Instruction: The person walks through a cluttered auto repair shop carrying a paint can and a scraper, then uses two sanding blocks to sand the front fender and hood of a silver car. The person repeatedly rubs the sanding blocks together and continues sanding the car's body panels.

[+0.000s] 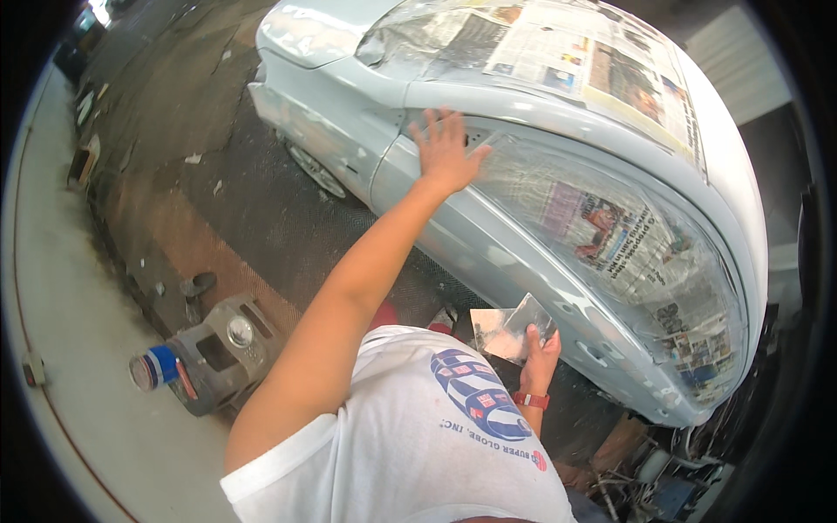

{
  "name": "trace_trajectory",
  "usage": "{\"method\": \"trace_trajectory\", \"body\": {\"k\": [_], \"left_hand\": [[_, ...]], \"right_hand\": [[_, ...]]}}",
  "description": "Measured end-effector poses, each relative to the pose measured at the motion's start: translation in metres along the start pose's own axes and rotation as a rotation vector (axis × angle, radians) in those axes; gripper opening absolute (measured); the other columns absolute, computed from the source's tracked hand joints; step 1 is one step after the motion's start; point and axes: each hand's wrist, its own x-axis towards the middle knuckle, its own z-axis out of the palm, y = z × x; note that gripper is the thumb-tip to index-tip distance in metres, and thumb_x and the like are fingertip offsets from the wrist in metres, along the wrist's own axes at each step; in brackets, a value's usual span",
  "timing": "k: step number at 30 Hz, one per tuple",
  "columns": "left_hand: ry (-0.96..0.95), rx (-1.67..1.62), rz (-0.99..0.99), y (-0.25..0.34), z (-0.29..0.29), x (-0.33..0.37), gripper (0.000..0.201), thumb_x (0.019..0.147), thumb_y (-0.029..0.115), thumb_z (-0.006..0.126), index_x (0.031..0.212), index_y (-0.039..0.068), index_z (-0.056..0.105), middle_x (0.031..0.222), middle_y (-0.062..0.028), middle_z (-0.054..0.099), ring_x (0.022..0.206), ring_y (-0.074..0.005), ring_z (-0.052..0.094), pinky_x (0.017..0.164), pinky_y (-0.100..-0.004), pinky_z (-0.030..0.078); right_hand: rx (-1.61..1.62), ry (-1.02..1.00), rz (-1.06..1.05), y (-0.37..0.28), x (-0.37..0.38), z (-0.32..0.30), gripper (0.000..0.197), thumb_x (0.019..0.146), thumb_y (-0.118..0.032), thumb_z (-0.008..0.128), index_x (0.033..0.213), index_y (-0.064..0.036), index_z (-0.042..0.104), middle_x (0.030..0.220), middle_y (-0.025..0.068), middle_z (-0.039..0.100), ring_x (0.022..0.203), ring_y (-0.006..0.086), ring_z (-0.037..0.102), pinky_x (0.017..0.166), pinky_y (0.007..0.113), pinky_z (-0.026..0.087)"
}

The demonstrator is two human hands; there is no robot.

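Car (540,118): ahead, reaching round to your right.
Plates (497,333): these 2 could scratch the door (514,261) if your right hand (539,353) tips them against it.
Paintwork (336,100): pale grey, patchy; newspaper (602,227) covers the side window (514,166).
Left hand (446,155): fingers wide, contact unclear.
Right hand: pinching both plates.

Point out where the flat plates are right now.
In the head view, the flat plates are right of centre, low in the picture, held in the right hand between the white shirt and the pale grey car.
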Motion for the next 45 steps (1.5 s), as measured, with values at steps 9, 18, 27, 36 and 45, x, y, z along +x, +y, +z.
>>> {"method": "trace_trajectory", "body": {"k": [9, 18, 27, 36, 45], "left_hand": [[-1.085, -2.057, -0.136, -0.026, 0.013, -0.264, 0.073, 0.111, 0.051, 0.061, 0.165, 0.006, 0.044, 0.160, -0.0103, 0.056, 0.148, -0.0219, 0.053, 0.122, -0.0403, 0.042], [-0.429, -1.408, -0.184, 0.011, -0.033, -0.301, 0.044, 0.116, 0.031, 0.056, 0.146, 0.000, 0.062, 0.134, -0.0086, 0.073, 0.122, -0.0185, 0.065, 0.107, -0.0386, 0.051], [-0.343, -1.132, -0.302, 0.079, -0.041, -0.334, 0.049, 0.112, 0.043, 0.060, 0.123, -0.003, 0.072, 0.100, -0.0188, 0.079, 0.092, -0.0271, 0.074, 0.088, -0.0443, 0.057], [-0.110, -1.218, -0.590, 0.120, -0.016, -0.418, 0.030, 0.101, 0.020, 0.078, 0.118, -0.004, 0.074, 0.109, -0.0113, 0.079, 0.095, -0.0170, 0.075, 0.086, -0.0354, 0.060], [0.047, -0.513, -0.689, 0.154, -0.024, -0.464, 0.034, 0.104, 0.027, 0.072, 0.112, -0.006, 0.075, 0.087, -0.0114, 0.077, 0.077, -0.0159, 0.070, 0.071, -0.0342, 0.052]], "right_hand": [[0.246, -0.180, 0.098, -0.019, 0.009, 0.090, 0.063, 0.105, -0.016, 0.075, 0.158, -0.0024, 0.044, 0.150, 0.0117, 0.060, 0.130, 0.0234, 0.064, 0.111, 0.041, 0.053], [-0.338, -0.198, -0.110, -0.022, 0.040, 0.102, 0.048, 0.104, -0.017, 0.075, 0.143, 0.0004, 0.053, 0.130, 0.0112, 0.066, 0.111, 0.0167, 0.066, 0.097, 0.035, 0.056], [-0.466, -0.642, -0.332, -0.033, 0.022, 0.060, 0.045, 0.102, -0.022, 0.076, 0.137, 0.0004, 0.059, 0.124, 0.0114, 0.071, 0.118, 0.0200, 0.063, 0.106, 0.039, 0.050], [0.116, -0.559, 0.052, -0.011, 0.058, -0.065, 0.040, 0.102, -0.024, 0.078, 0.131, 0.0015, 0.068, 0.124, 0.0097, 0.074, 0.106, 0.0166, 0.070, 0.094, 0.040, 0.058], [-0.435, -0.833, -0.878, -0.013, -0.041, -0.062, 0.044, 0.091, -0.013, 0.076, 0.135, -0.0144, 0.073, 0.120, 0.0166, 0.074, 0.104, 0.0348, 0.072, 0.088, 0.045, 0.060]]}}
